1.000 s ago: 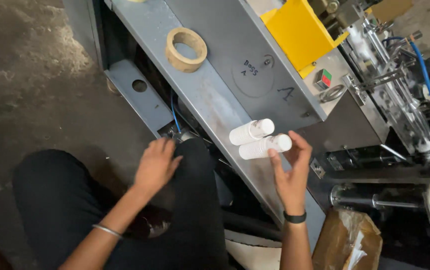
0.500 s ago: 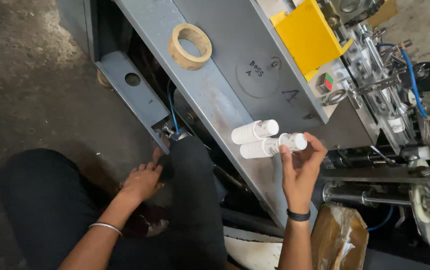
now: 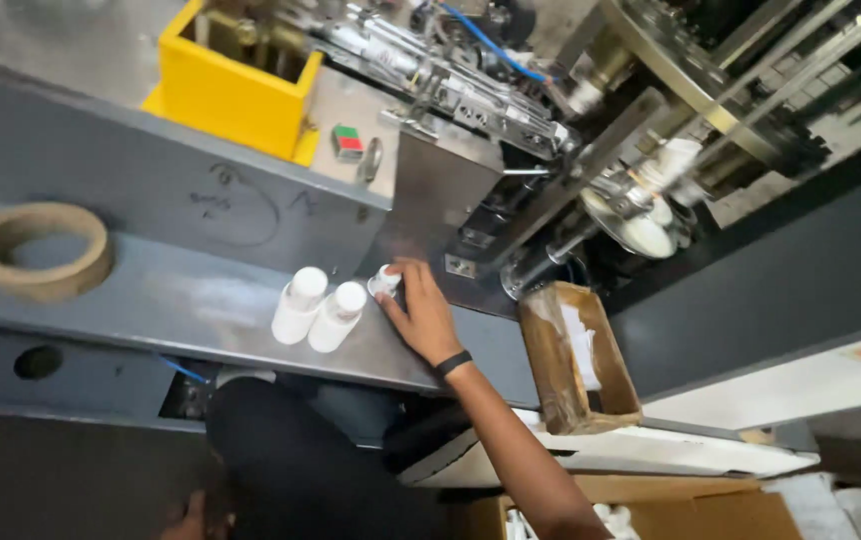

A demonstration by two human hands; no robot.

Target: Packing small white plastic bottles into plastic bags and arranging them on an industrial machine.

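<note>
Two white plastic bottles point(image 3: 299, 305) point(image 3: 338, 315) lie side by side on the grey metal ledge point(image 3: 181, 300) of a machine. Just to their right, my right hand point(image 3: 419, 315), with a black band on the wrist, reaches onto the ledge. Its fingertips close around a third small white bottle point(image 3: 385, 281) against the steel panel. Only a sliver of my left hand point(image 3: 189, 515) shows at the bottom edge beside my dark trouser leg point(image 3: 291, 450). Its fingers are hidden.
A cardboard tape ring point(image 3: 39, 250) lies on the ledge at far left. A yellow box point(image 3: 236, 85) and a red-green switch point(image 3: 348, 140) sit above. A brown cardboard box point(image 3: 579, 355) stands right of my hand, under machine parts with white cups point(image 3: 651, 200).
The view has swung round. A second bottle now lies on the ledge beside the first, and my right hand has shifted right onto a third. My left hand dropped toward the bottom edge.
</note>
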